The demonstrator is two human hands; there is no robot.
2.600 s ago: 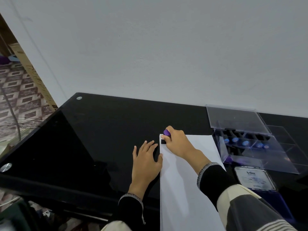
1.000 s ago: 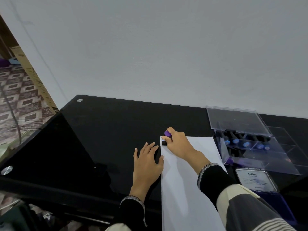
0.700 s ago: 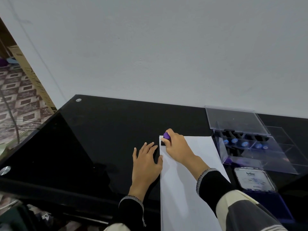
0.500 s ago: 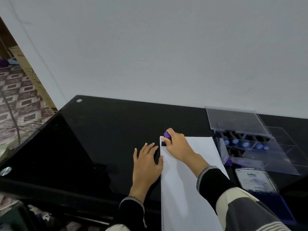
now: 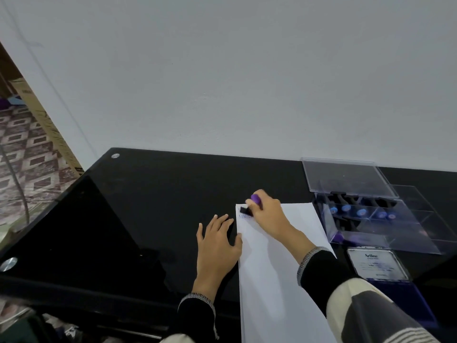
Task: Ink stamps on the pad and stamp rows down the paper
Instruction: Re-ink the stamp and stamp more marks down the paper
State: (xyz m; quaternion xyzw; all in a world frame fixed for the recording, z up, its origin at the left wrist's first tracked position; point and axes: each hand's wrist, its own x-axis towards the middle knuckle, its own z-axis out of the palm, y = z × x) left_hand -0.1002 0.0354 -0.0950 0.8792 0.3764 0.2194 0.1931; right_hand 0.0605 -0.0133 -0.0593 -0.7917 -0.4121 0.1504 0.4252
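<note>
A white sheet of paper (image 5: 277, 273) lies on the black glass table (image 5: 153, 206). My right hand (image 5: 268, 217) grips a stamp (image 5: 251, 206) with a purple knob and black base at the sheet's top left corner. The base is tilted up a little, and a blue printed word shows beneath it. My left hand (image 5: 217, 246) lies flat on the table with its thumb on the paper's left edge. The ink pad (image 5: 405, 300) sits open at the right, its lid (image 5: 377, 264) up.
A clear plastic case (image 5: 371, 214) with several blue-topped stamps stands open at the back right, next to the paper. The table's left edge (image 5: 44, 214) drops to a patterned floor. A white wall runs behind the table.
The stamp was pressed flat on the paper's top left corner. Now my right hand has lifted it slightly, and a blue imprint shows under it. My left hand has stayed put.
</note>
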